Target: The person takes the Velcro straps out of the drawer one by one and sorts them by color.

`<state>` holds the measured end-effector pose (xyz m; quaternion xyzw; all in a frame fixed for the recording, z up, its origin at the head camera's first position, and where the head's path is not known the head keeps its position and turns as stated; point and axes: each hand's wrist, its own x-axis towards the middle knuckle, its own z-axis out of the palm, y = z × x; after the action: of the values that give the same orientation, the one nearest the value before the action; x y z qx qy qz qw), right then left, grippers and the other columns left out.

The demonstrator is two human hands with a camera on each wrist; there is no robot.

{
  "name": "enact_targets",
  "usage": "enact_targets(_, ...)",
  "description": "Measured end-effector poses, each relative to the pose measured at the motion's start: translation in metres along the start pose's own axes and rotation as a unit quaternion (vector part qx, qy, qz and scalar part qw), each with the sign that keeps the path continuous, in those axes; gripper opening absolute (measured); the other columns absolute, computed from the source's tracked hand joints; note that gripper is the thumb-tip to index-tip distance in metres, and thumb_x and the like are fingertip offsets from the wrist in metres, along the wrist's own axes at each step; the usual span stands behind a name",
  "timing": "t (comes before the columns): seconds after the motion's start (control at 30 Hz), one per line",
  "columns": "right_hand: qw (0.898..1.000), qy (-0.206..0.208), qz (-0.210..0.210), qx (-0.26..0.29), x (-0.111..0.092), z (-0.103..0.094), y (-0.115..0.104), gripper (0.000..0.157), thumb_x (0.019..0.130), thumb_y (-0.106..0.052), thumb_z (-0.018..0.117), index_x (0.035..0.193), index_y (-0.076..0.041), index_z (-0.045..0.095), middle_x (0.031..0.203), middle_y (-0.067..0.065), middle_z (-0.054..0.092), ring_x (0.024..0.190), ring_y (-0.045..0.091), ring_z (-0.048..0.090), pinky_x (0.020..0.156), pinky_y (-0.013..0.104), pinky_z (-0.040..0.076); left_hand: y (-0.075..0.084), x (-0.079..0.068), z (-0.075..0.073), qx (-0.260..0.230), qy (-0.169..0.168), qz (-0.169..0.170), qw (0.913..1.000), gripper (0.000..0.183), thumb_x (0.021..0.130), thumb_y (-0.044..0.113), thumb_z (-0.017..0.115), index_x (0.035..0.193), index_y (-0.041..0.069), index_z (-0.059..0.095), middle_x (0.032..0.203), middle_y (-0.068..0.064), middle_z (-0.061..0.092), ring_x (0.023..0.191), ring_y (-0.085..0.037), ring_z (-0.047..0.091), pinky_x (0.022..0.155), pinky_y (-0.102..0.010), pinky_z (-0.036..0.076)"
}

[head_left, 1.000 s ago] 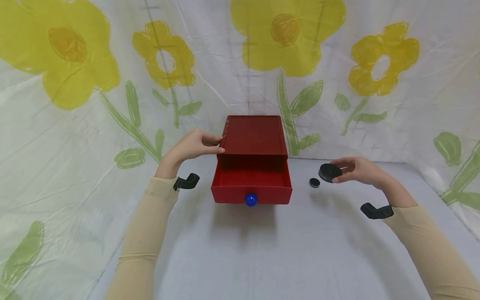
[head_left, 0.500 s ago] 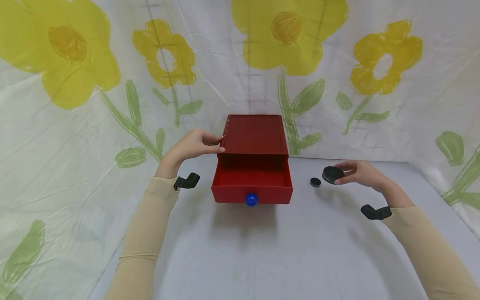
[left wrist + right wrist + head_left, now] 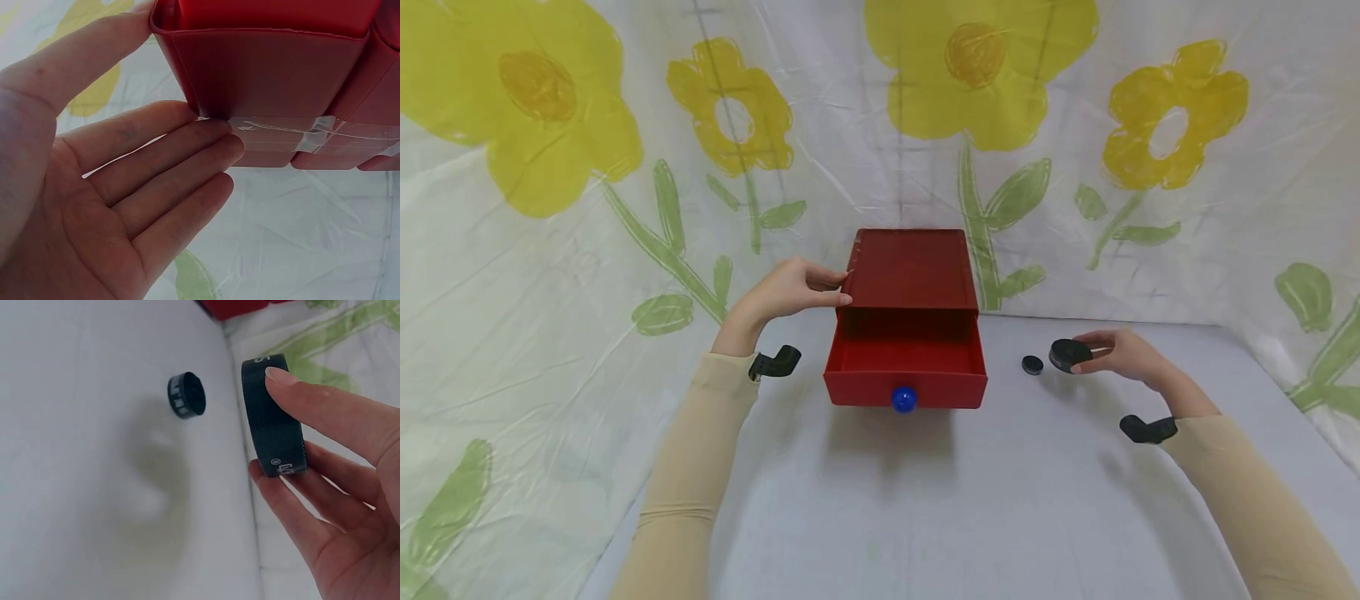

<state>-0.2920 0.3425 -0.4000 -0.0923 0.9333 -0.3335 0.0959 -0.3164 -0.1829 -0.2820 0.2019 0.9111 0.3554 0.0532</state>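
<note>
My right hand (image 3: 1127, 357) pinches a roll of black ribbon (image 3: 270, 419) between thumb and fingers. White lettering shows on its woven outer band, and the table lies a little below it. To its left, a smaller black roll (image 3: 1032, 365) of the same look stands on the table. At the middle back is a red drawer box (image 3: 913, 267). Its drawer (image 3: 904, 388) is pulled out, with a blue knob (image 3: 904, 399) at the front. My left hand (image 3: 790, 290) touches the box's left side, the thumb at the front edge and the fingers (image 3: 172, 206) nearly straight.
White table (image 3: 925, 517) under both arms. Behind the box hangs a white curtain (image 3: 835, 100) printed with yellow flowers, which also runs along the left and right sides. Clear tape (image 3: 269, 134) crosses the box's side.
My right hand has come down and slightly to the right with the larger roll, nearer the table. The left hand and the red box stay where they were.
</note>
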Motion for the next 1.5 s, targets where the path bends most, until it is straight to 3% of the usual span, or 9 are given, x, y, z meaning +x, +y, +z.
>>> enact_targets(0.3, 1.0, 0.011, 0.006, 0.023, 0.003, 0.007, 0.01, 0.075, 0.078, -0.035, 0.077, 0.135, 0.005, 0.048, 0.135, 0.029, 0.049, 0.12, 0.044, 0.051, 0.099, 0.057, 0.039, 0.001, 0.0, 0.0, 0.002, 0.003, -0.001, 1.0, 0.061, 0.075, 0.054, 0.074, 0.126, 0.022, 0.064, 0.118, 0.001, 0.067, 0.109, -0.016, 0.062, 0.094, -0.042, 0.05)
enact_targets(0.77, 0.999, 0.015, 0.03, 0.017, 0.008, 0.018, 0.026, 0.079, 0.08, -0.04, 0.074, 0.138, 0.004, 0.043, 0.139, 0.031, 0.043, 0.126, 0.048, 0.043, 0.099, 0.061, 0.037, 0.0, 0.0, 0.0, 0.001, 0.001, 0.003, 1.0, 0.063, 0.075, 0.054, 0.074, 0.127, 0.021, 0.063, 0.118, 0.0, 0.067, 0.109, -0.016, 0.062, 0.094, -0.043, 0.05)
enact_targets(1.1, 0.998, 0.035, 0.056, 0.018, 0.009, 0.029, 0.031, 0.083, 0.079, -0.041, 0.075, 0.14, 0.004, 0.041, 0.14, 0.031, 0.041, 0.124, 0.048, 0.045, 0.099, 0.059, 0.038, -0.001, 0.0, 0.001, 0.003, 0.003, 0.007, 1.0, 0.063, 0.074, 0.055, 0.074, 0.127, 0.02, 0.063, 0.118, 0.0, 0.068, 0.108, -0.017, 0.062, 0.094, -0.043, 0.05)
enact_targets(1.5, 0.997, 0.068, 0.044, 0.013, 0.014, 0.036, 0.033, 0.079, 0.078, -0.037, 0.077, 0.136, 0.006, 0.045, 0.131, 0.031, 0.051, 0.122, 0.046, 0.048, 0.099, 0.057, 0.037, -0.002, 0.0, 0.001, -0.007, 0.003, 0.014, 0.9999, 0.062, 0.075, 0.053, 0.075, 0.126, 0.019, 0.064, 0.116, -0.001, 0.068, 0.106, -0.016, 0.063, 0.092, -0.041, 0.052)
